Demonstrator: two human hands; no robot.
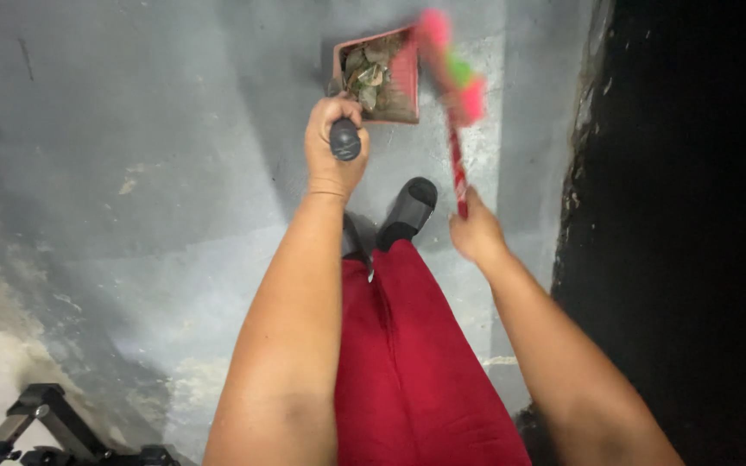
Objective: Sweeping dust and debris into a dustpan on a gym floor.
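Your left hand [335,147] clenched dark handle grip [344,139], kept red plastic dustpan [379,76] of dry leaves level. Right hand [475,231] fingers grasped red broomstick [457,164], pink-green bristles [451,60] angled against pan.

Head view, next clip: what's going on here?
A person stands on a grey concrete floor. The left hand grips the dark handle of a red dustpan holding dry leaves. The right hand holds a red broom stick, its pink and green bristles blurred at the pan's edge. A black shoe shows below.
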